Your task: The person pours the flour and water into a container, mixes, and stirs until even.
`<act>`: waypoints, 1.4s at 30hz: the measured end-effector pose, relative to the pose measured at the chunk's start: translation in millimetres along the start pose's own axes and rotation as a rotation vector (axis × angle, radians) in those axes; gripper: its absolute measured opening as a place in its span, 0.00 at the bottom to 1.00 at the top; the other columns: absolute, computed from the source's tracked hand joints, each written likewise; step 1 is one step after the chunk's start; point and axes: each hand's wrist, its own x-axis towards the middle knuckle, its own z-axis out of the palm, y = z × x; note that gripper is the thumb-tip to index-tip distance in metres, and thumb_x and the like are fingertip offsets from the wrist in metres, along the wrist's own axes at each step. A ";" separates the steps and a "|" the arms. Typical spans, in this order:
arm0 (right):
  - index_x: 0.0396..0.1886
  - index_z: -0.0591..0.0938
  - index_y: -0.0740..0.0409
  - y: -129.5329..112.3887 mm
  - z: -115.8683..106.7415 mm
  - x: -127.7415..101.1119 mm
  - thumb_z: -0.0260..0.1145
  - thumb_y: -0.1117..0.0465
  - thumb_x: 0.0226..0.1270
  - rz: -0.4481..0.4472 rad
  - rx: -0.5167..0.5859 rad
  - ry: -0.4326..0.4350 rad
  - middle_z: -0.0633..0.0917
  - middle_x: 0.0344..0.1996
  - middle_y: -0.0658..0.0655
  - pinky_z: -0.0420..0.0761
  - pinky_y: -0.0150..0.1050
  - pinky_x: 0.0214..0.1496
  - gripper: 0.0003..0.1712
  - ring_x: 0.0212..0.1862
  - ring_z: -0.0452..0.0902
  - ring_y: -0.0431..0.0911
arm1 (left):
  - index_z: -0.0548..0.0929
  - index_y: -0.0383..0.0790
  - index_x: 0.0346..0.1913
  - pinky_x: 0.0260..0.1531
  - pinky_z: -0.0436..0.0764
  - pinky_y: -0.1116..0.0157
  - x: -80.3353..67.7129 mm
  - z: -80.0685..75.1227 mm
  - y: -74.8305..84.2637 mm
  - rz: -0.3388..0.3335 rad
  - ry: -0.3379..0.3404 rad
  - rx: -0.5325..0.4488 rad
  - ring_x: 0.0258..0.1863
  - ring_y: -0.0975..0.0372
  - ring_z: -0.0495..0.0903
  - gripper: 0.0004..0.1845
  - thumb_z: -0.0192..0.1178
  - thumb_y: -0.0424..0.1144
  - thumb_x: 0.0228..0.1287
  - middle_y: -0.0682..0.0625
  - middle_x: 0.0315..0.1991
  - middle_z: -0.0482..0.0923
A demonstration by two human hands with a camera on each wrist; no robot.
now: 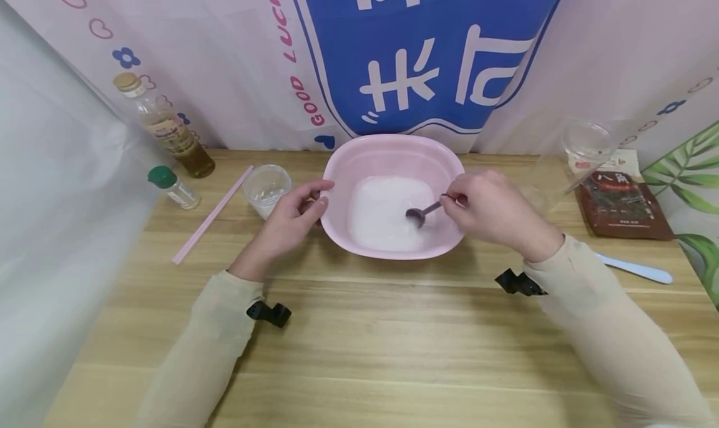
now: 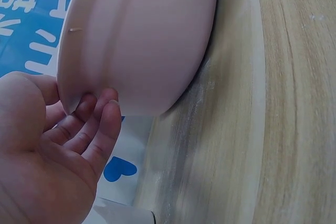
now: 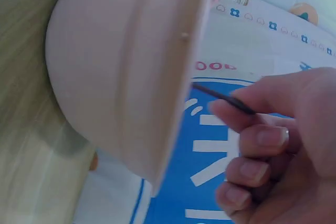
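A pink plastic basin (image 1: 393, 142) stands on the wooden table, with white contents (image 1: 382, 213) spread over its bottom. My left hand (image 1: 292, 219) grips the basin's left rim, thumb on top and fingers curled beneath the lip, as the left wrist view shows. Over the basin's right side, my right hand (image 1: 489, 209) pinches the handle of a small dark measuring spoon (image 1: 415, 217). The spoon's bowl dips at the white contents. In the right wrist view the basin wall hides that bowl; only the handle (image 3: 226, 98) shows between thumb and forefinger.
Left of the basin are a clear cup (image 1: 268, 188), pink chopsticks (image 1: 213, 214), a green-capped shaker (image 1: 175, 188) and an oil bottle (image 1: 174, 135). On the right lie a brown spice packet (image 1: 623, 203), a clear plastic container (image 1: 586, 141) and a pale blue utensil (image 1: 637, 268). A printed curtain (image 1: 224, 60) hangs behind.
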 end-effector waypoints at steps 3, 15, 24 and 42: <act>0.36 0.92 0.62 2.9 6.4 3.7 0.70 0.64 0.74 0.022 0.073 0.039 0.86 0.26 0.56 0.73 0.39 0.34 0.08 0.31 0.77 0.49 | 0.76 0.36 0.75 0.43 0.89 0.61 0.2 -0.3 0.0 -0.001 0.000 -0.001 0.38 0.57 0.81 0.22 0.52 0.36 0.86 0.39 0.49 0.77; 0.40 0.95 0.63 15.5 33.1 34.1 0.70 0.64 0.76 0.014 0.032 0.091 0.93 0.34 0.62 0.72 0.53 0.51 0.09 0.41 0.80 0.58 | 0.76 0.37 0.75 0.44 0.90 0.58 -0.3 0.3 1.8 0.008 -0.003 -0.004 0.39 0.56 0.81 0.22 0.52 0.36 0.85 0.40 0.49 0.77; 0.41 0.95 0.63 21.2 33.1 41.2 0.70 0.64 0.76 0.022 -0.070 0.108 0.92 0.31 0.62 0.68 0.49 0.46 0.09 0.38 0.80 0.58 | 0.76 0.38 0.75 0.46 0.90 0.55 -0.4 0.8 2.0 -0.005 -0.001 0.000 0.39 0.56 0.81 0.22 0.52 0.37 0.85 0.40 0.50 0.77; 0.44 0.95 0.62 15.2 37.3 42.9 0.69 0.62 0.77 0.102 0.054 0.053 0.94 0.37 0.61 0.65 0.52 0.53 0.10 0.43 0.81 0.58 | 0.75 0.39 0.75 0.48 0.91 0.53 -1.2 -0.4 0.1 -0.017 -0.003 -0.005 0.42 0.53 0.82 0.22 0.52 0.38 0.86 0.39 0.51 0.78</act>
